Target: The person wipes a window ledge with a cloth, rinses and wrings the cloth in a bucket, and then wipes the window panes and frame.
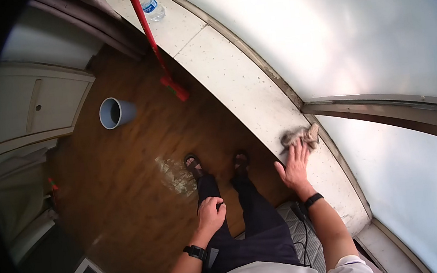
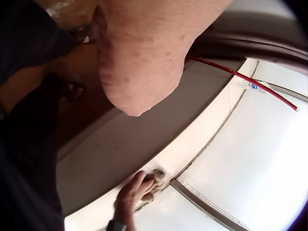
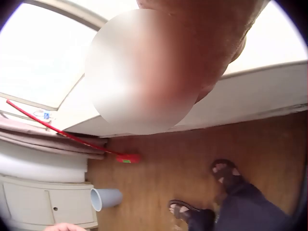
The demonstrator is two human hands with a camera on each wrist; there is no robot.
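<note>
A crumpled grey-and-beige rag (image 1: 299,137) lies on the white window sill (image 1: 251,89), up against the base of the window frame. My right hand (image 1: 296,168) presses on it from above with extended fingers, the thumb off to the side. In the left wrist view the same right hand (image 2: 132,190) covers much of the rag (image 2: 157,175). My left hand (image 1: 212,214) rests on my left thigh near the knee and holds nothing. Only skin close to the camera fills much of both wrist views.
A red-handled mop or broom (image 1: 147,31) leans against the sill, its head near the floor. A water bottle (image 1: 152,6) stands at the sill's far end. On the wooden floor is a blue-grey bucket (image 1: 125,113). Frosted window panes (image 1: 378,26) rise on the right; a white cabinet (image 1: 55,101) stands left.
</note>
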